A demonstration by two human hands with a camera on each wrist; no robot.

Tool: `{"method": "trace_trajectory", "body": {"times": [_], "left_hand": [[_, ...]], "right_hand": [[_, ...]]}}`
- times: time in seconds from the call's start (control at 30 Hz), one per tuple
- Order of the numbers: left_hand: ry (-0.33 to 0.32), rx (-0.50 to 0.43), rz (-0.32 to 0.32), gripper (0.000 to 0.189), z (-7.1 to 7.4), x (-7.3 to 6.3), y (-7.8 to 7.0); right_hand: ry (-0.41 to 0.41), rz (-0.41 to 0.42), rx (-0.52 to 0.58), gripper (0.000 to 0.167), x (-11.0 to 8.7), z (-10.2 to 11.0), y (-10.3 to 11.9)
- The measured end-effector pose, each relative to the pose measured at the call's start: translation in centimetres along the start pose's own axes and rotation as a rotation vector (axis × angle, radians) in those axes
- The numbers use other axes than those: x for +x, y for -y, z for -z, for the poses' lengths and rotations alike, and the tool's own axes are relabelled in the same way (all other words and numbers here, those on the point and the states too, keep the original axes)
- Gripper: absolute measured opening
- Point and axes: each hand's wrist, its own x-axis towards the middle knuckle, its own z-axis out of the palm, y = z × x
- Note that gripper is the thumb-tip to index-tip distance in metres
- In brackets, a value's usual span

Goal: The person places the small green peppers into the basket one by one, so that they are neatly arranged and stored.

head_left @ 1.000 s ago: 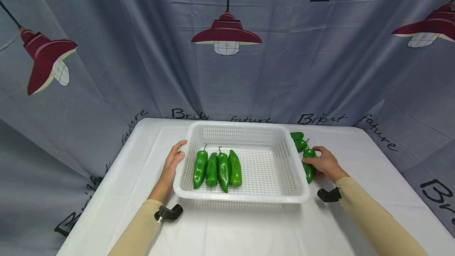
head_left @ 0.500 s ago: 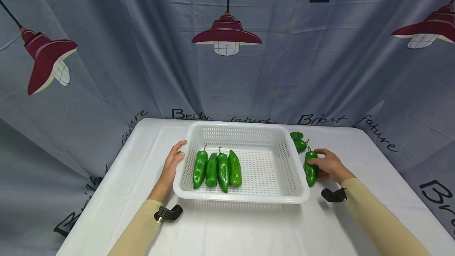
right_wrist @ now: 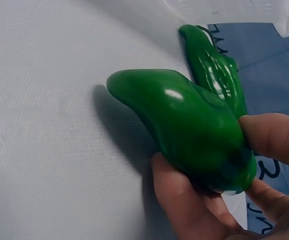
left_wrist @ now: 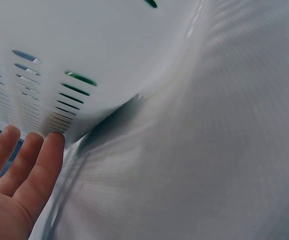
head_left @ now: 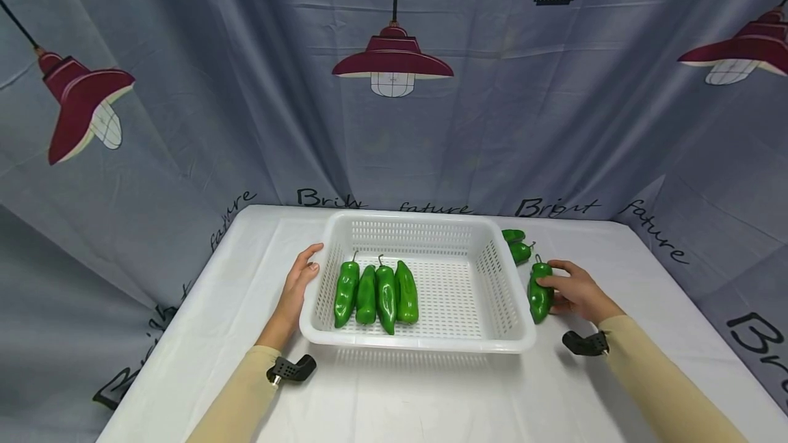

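Note:
A white perforated plastic basket [head_left: 418, 342] stands mid-table, with several glossy green peppers [head_left: 386, 292] lying side by side in its left half. My left hand [head_left: 299, 282] rests against the basket's left side. In the left wrist view its fingers [left_wrist: 44, 167] are fairly straight, tips at the slotted outer wall. Just right of the basket, my right hand [head_left: 572, 290] pinches a green pepper [head_left: 540, 292] between thumb and fingers. The right wrist view shows this pepper [right_wrist: 184, 117] close over the white cloth, its tapered end pointing away from the palm.
More green peppers [head_left: 519, 250] lie behind the held one, partly hidden by the basket's right wall. White cloth covers the table [head_left: 431, 402]. A grey-blue curtain [head_left: 394, 149] printed with lamps and lettering hangs around the back and sides.
My right hand has drawn the pepper slightly to the right and toward me, away from the basket and the peppers behind. The left hand and basket have stayed put.

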Motion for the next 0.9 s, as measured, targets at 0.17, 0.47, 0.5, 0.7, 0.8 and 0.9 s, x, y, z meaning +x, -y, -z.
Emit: {"method": "trace_trajectory", "body": {"times": [0.17, 0.47, 0.5, 0.7, 0.8, 0.9], "left_hand": [[0.002, -0.001, 0.001, 0.048, 0.0, -0.1, 0.0], [0.011, -0.008, -0.012, 0.047, 0.1, 0.1, 0.1], [0.013, -0.011, -0.015, 0.047, 0.1, 0.1, 0.1], [0.008, -0.009, -0.008, 0.047, 0.0, 0.1, 0.2], [0.002, 0.005, -0.005, 0.048, 0.0, 0.0, 0.1], [0.002, 0.011, -0.006, 0.048, 0.0, 0.1, 0.1]], "right_hand": [[0.018, 0.019, 0.033, 0.084, -0.2, 0.1, -0.2], [0.051, 0.057, 0.046, 0.084, -0.6, 0.3, -0.6], [0.054, 0.059, 0.050, 0.084, -0.8, 0.3, -0.5], [0.070, 0.048, 0.073, 0.086, -1.6, 0.6, 0.6], [0.076, 0.050, 0.071, 0.087, -2.0, 0.8, 1.2], [0.081, 0.071, 0.062, 0.086, -2.3, 1.0, 1.7]]}}
